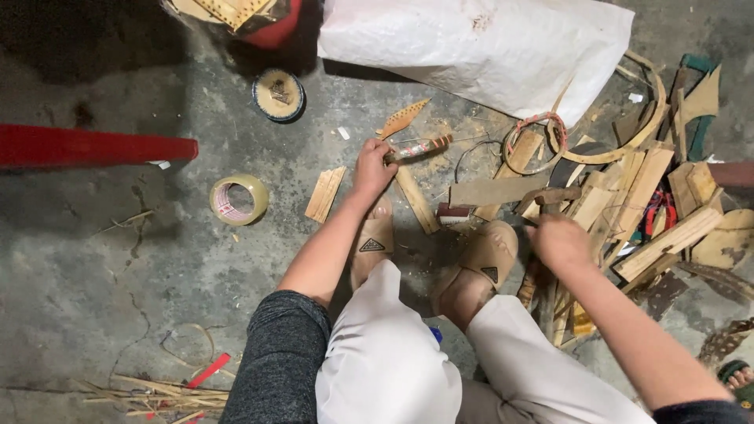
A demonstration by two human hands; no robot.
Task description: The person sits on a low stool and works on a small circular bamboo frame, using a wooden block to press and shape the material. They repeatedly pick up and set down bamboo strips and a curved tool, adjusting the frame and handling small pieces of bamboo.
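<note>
left hand (371,166) clenched round wrapped tool handle (418,148), raised off the floor at centre for a firm working grip | right hand (559,239) down in scrap-wood pile (644,204) at right, grasp cannot be told (fingers hidden) | tape roll (239,199) left, within reach

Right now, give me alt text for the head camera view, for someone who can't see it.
Seen from above, a seated person's left hand has its grip closed on a tape-wrapped wooden stick, while the right hand reaches into a heap of flat wooden offcuts. A clear tape roll and a white sack lie on the cracked concrete floor.
</note>
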